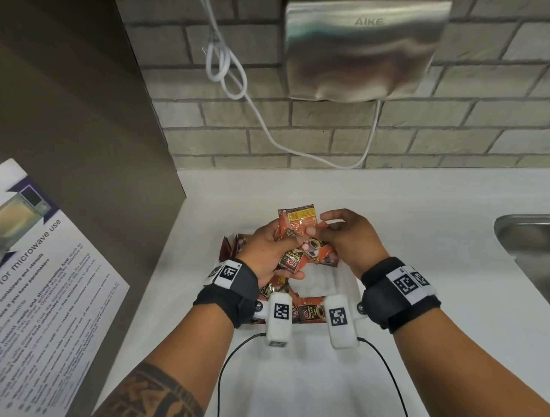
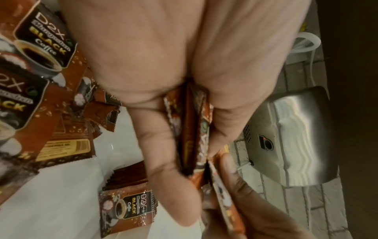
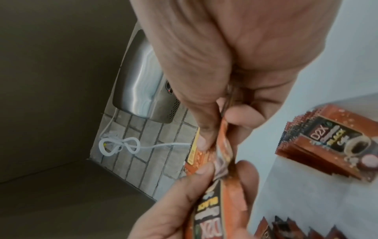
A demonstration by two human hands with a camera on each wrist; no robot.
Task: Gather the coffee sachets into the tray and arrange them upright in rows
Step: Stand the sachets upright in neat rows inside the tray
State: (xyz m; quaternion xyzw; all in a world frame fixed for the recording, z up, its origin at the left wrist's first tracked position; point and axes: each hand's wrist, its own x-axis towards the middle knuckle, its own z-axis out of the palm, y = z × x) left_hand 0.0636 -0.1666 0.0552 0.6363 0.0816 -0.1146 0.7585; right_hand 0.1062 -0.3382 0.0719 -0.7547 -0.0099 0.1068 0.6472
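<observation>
Sachets held in both hands above tray on white bench (image 1: 423, 203).

Surroundings, large to small: brown cabinet side (image 1: 62, 122); brick wall (image 1: 358, 133); steel hand dryer (image 1: 368, 46) with looped white cord (image 1: 225, 63); microwave notice (image 1: 36, 294); sink (image 1: 537, 255), cut off at right edge. Tray (image 1: 329, 281) white, largely hidden by wrists and wrist cameras; its outline is hard to make out. Left hand (image 1: 269, 252) grip closed round a fanned bunch of sachets (image 1: 296, 238); right hand (image 1: 349, 237) pinches one of the bunch by thumb and fingertips. More sachets stand stacked in the tray (image 2: 126, 208); count unclear.
</observation>
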